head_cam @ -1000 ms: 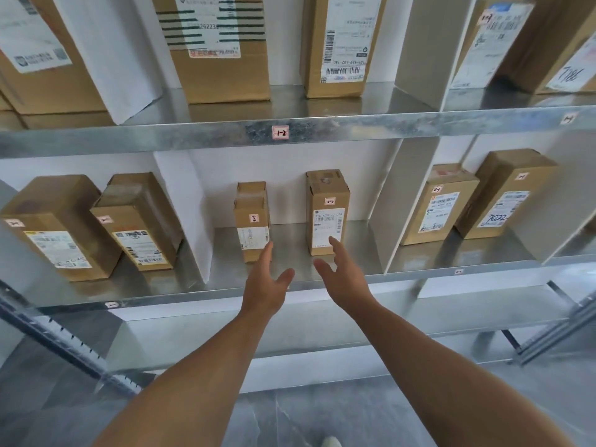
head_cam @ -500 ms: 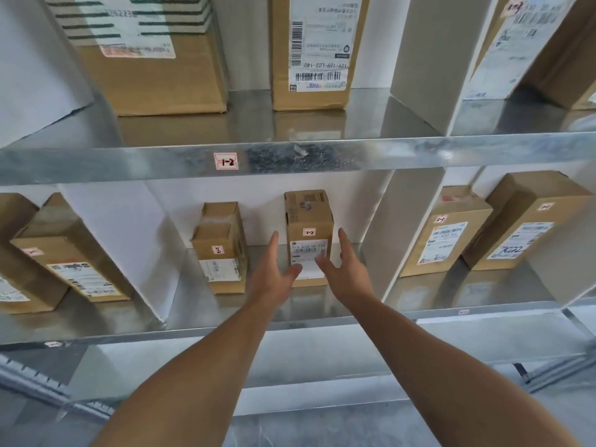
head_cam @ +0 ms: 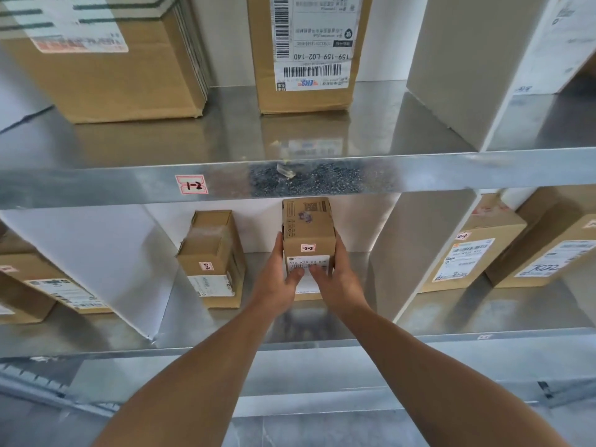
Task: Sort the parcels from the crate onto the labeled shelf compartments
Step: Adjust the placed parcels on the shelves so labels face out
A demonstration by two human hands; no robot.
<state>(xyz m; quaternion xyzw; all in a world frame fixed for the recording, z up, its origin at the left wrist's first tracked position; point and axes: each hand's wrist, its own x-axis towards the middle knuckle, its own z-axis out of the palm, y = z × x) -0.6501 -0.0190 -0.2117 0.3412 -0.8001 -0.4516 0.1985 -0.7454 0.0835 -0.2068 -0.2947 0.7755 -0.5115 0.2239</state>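
On the grey metal shelf (head_cam: 451,312), left hand (head_cam: 278,285) and right hand (head_cam: 339,282) clasp the small brown cardboard parcel (head_cam: 309,227) by its sides, thumbs on the label. Probably light and stiff, so a side grip works.

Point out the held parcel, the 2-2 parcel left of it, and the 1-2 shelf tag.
held parcel (head_cam: 308,221), head view, top face.
left parcel (head_cam: 209,233), head view, taped top face.
1-2 tag (head_cam: 191,184), head view, sticker centre.
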